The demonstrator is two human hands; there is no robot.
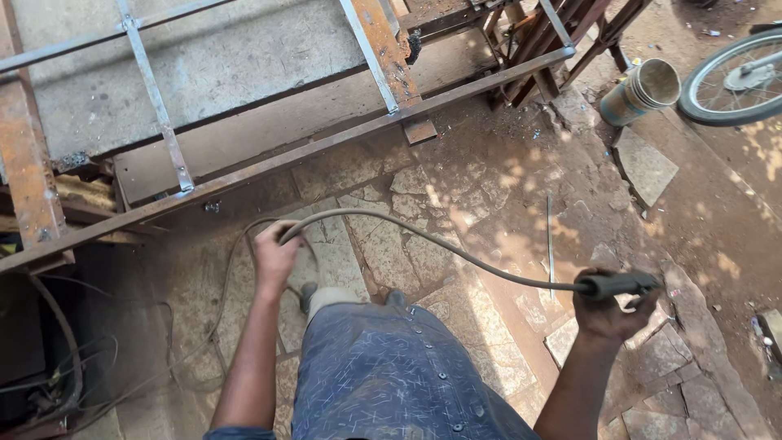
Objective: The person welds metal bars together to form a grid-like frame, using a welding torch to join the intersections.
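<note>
Gripping one cable (pixel 423 236): left hand (pixel 275 254); right hand (pixel 607 314) on one holder (pixel 619 284).

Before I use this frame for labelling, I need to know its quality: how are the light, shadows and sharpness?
Head view: hard daylight, dappled sun patches on the stone floor; lower left corner in deep shadow; wide-angle bending at the edges; left hand slightly motion-blurred on the cable; right hand and its dark tool handle sharp; bicycle wheel cropped by the frame.

Grey welding cable (pixel 456 248), arcing above stone paving, ending in dark electrode holder (pixel 617 284)
</note>
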